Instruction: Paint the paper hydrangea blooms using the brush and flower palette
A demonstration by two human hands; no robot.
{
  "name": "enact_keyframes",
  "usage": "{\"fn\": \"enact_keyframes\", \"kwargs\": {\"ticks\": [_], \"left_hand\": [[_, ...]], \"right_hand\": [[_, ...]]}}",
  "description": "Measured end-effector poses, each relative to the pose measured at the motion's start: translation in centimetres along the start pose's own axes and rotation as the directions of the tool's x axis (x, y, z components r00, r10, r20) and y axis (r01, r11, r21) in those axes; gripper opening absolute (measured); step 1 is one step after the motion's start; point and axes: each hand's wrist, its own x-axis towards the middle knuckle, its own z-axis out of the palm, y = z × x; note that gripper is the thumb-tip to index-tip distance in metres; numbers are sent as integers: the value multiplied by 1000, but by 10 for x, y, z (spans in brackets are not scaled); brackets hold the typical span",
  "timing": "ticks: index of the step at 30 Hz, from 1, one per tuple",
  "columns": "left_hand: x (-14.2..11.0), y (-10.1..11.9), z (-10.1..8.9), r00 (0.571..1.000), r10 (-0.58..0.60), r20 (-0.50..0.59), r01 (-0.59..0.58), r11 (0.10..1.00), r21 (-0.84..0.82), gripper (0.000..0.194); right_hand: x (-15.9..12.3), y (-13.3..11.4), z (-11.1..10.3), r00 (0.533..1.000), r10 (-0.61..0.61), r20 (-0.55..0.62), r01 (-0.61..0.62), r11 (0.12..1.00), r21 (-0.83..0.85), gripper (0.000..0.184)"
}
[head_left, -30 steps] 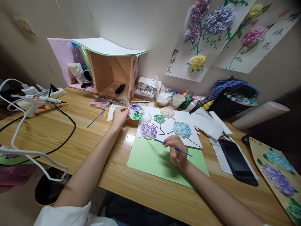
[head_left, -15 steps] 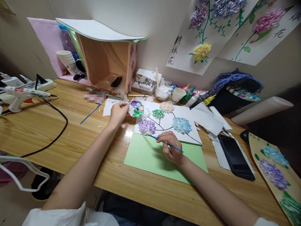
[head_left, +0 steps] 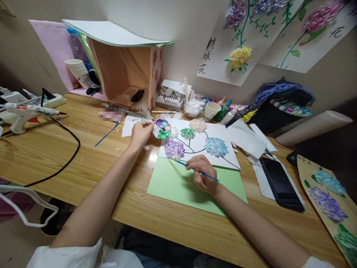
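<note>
My left hand (head_left: 141, 133) pinches the edge of a small round paint palette (head_left: 162, 129) with purple, green and blue paint in its wells. It hovers over the left edge of a white sheet (head_left: 196, 147). Between the fingers of my right hand (head_left: 202, 172) is a thin blue paintbrush (head_left: 182, 163), its tip at the lower edge of the purple flower (head_left: 174, 149). Raised blue (head_left: 216, 147), green (head_left: 187, 133) and cream flowers (head_left: 198, 125) sit on the sheet, joined by dark drawn stems. Green paper (head_left: 178, 186) lies under it.
A second blue brush (head_left: 108, 133) lies on the wooden table left of my hand. Farther left is a glue gun (head_left: 25, 113) with its black cord. A paper cup (head_left: 212, 111) and paint bottles stand behind the sheet. A phone (head_left: 280, 184) lies to the right.
The brush tip has shifted very slightly left and down along the purple flower's lower edge. Both hands keep their holds, and the camera view has tilted a little.
</note>
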Motion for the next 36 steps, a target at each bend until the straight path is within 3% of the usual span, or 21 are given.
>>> {"fn": "enact_keyframes", "kwargs": {"ticks": [12, 19, 36], "left_hand": [[-3, 4, 1, 1000, -8, -15, 8, 1000, 14, 16], [-2, 2, 1, 1000, 1, -1, -1, 999, 42, 20], [-3, 3, 0, 1000, 4, 7, -5, 999, 45, 20]], "right_hand": [[-1, 0, -1, 998, 9, -58, -9, 1000, 11, 24], [1, 0, 1, 999, 5, 35, -6, 1000, 12, 25], [-1, 2, 1, 999, 34, 18, -34, 999, -1, 27]]}}
